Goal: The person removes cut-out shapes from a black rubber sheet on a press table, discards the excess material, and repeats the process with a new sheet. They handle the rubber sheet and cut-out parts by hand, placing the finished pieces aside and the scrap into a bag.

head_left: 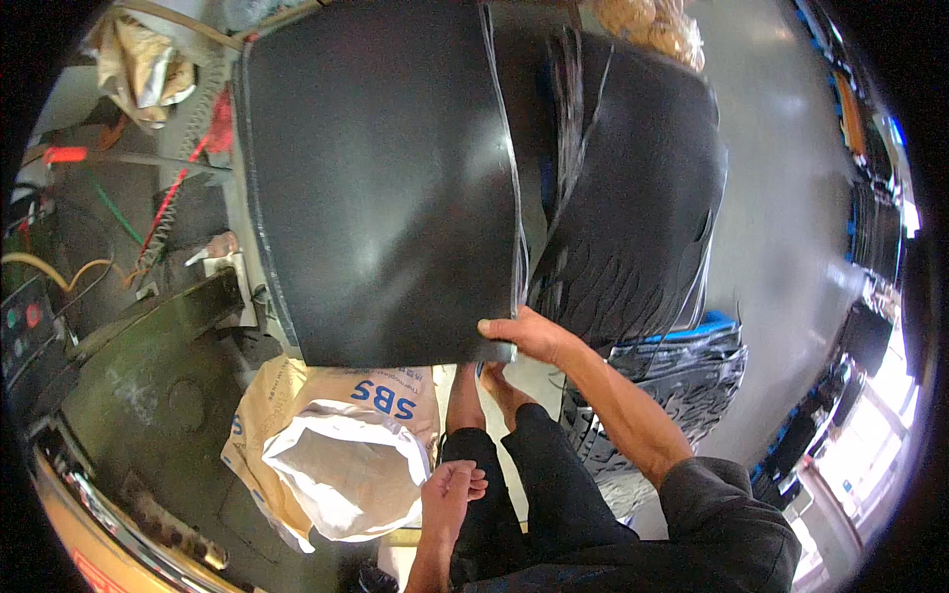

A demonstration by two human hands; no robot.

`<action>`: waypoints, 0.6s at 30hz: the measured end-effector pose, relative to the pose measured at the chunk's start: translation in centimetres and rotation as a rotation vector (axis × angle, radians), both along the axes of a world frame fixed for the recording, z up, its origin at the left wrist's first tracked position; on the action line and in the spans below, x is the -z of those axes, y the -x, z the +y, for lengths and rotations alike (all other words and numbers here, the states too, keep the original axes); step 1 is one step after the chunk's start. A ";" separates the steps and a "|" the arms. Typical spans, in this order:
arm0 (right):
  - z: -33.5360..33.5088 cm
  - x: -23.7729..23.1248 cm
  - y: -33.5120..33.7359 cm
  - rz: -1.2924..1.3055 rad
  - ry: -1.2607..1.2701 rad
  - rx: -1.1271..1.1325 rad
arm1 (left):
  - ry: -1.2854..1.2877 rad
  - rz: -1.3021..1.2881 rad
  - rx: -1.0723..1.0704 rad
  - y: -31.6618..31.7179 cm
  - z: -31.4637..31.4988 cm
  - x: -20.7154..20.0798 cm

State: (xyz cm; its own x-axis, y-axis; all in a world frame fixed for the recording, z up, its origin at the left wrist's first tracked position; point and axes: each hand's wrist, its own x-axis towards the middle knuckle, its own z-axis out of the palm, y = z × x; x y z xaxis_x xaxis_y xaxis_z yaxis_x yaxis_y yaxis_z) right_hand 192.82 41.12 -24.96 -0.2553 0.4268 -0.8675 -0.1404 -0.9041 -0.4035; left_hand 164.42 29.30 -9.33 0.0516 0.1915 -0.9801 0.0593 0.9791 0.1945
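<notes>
A large black sheet (386,188), smooth and slightly shiny, lies on top of a stack in front of me. My right hand (534,337) is closed on its near right corner, thumb on top and the other fingers hidden by the edge. Close to my body, my left hand (454,486) is held with its fingers curled in; whether anything is inside them cannot be seen. Beside that hand, on its left, is an open paper sack (346,474) with a white inner lining. Right of the sheet stands a second pile of black sheets (633,188), with cut slits along its near part.
Below the second pile, more black cut pieces (652,395) are stacked, with something blue on top. A green machine surface (129,346) and a coiled hose (188,168) occupy the left. A clear bag (647,25) sits at the far side. Loaded racks (860,217) line the right.
</notes>
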 end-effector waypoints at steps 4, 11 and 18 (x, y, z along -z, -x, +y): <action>5.8 -16.0 2.2 0.301 -0.240 0.351 | -0.058 -0.064 -0.202 1.4 -0.8 -0.9; 8.6 -33.4 1.7 -0.033 -0.678 -0.147 | -0.329 -0.543 -1.144 12.6 9.2 -0.1; -4.7 -47.8 -9.3 0.138 -0.236 -0.687 | -0.554 -0.385 -0.830 19.3 13.5 -5.1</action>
